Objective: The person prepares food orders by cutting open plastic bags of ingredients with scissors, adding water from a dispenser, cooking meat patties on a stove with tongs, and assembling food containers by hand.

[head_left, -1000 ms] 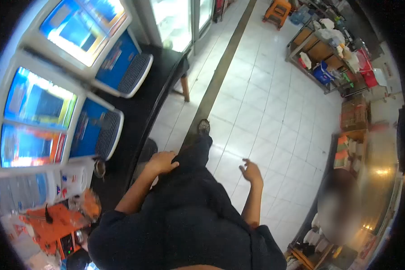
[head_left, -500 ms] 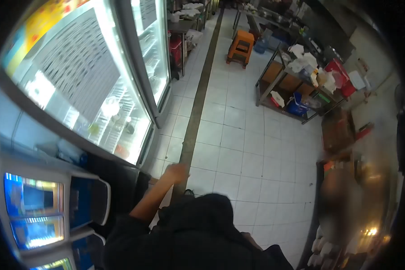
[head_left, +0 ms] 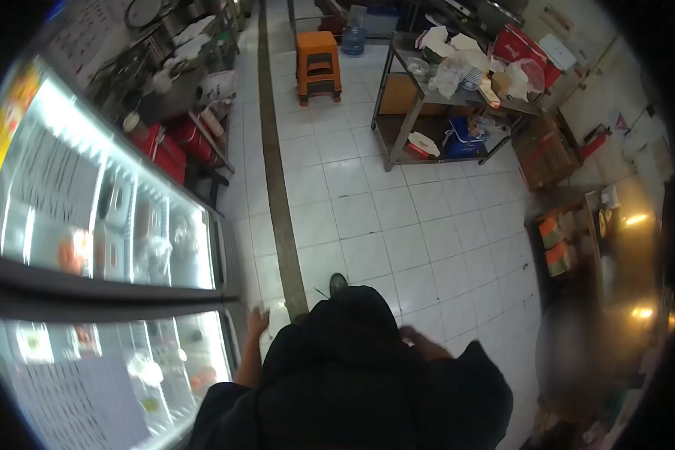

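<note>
My left hand (head_left: 258, 321) hangs low beside the dark garment, near the glass-door fridge (head_left: 229, 300) but apart from it. Its fingers are loosely bent, the thumb stands a little away, and nothing shows in it. On the other side, my right hand (head_left: 421, 343) is partly hidden by the black clothing (head_left: 330, 367). Its fingers look curled in front of the body. A small pale patch shows at them, too small to name. One dark shoe (head_left: 338, 283) is on the white tiled floor (head_left: 367, 225).
An orange stool (head_left: 319, 66) stands ahead beside a blue water bottle (head_left: 353, 41). A metal table (head_left: 397, 97) holds bags and papers, with a blue basket (head_left: 460, 139) on its lower shelf. Cardboard boxes (head_left: 545, 154) line the right wall. Red crates (head_left: 161, 150) sit at left.
I have moved forward along the aisle; the stool and metal table are nearer. The chairs at lower left have left view. My left hand has dropped back toward my body, and my right hand shows more.
</note>
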Demonstrator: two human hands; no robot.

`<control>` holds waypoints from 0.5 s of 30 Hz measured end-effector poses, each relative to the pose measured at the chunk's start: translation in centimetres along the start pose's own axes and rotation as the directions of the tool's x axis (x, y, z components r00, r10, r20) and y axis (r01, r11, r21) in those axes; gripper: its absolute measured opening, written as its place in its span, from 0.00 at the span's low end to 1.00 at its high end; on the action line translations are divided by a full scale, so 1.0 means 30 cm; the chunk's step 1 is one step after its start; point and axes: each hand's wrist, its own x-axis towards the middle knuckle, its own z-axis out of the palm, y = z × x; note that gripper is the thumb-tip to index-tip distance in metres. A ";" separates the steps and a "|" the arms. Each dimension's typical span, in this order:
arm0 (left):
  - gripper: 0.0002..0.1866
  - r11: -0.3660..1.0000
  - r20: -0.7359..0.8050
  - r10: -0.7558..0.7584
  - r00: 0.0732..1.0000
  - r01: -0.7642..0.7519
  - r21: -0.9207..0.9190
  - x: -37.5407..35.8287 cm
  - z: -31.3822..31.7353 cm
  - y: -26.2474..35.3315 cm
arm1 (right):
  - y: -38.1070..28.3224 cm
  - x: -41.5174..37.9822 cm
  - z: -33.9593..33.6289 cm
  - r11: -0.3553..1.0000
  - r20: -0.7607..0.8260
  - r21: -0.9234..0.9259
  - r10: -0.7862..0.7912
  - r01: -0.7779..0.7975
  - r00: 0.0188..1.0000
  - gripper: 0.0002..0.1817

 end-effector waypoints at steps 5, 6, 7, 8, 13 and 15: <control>0.30 0.826 0.367 -0.499 0.785 0.559 -0.073 -0.075 0.025 -0.178 | -0.768 0.338 -0.752 0.902 -0.148 -0.072 -0.433 0.427 0.889 0.11; 0.29 0.799 0.392 -0.529 0.753 0.597 -0.069 -0.043 0.002 -0.173 | -1.051 0.199 -0.877 0.913 -0.189 -0.141 -0.404 0.382 0.895 0.14; 0.29 0.783 0.410 -0.544 0.732 0.618 -0.064 0.005 -0.009 -0.176 | -1.302 0.017 -0.955 0.913 -0.416 -0.198 -0.408 0.357 0.813 0.14; 0.28 0.772 0.426 -0.553 0.716 0.633 -0.061 0.067 -0.030 -0.181 | -1.447 0.094 -1.030 0.729 -0.539 -0.571 -0.680 0.377 0.497 0.15; 0.25 0.799 0.470 -0.503 0.725 0.598 -0.066 0.662 -0.142 -0.200 | -2.116 0.121 -1.238 0.711 -0.699 -0.247 -0.601 0.658 0.387 0.15; 0.24 0.819 0.456 -0.471 0.755 0.566 -0.092 0.979 -0.214 -0.184 | -2.237 0.261 -1.196 0.687 -0.615 -0.534 -0.716 0.493 0.331 0.13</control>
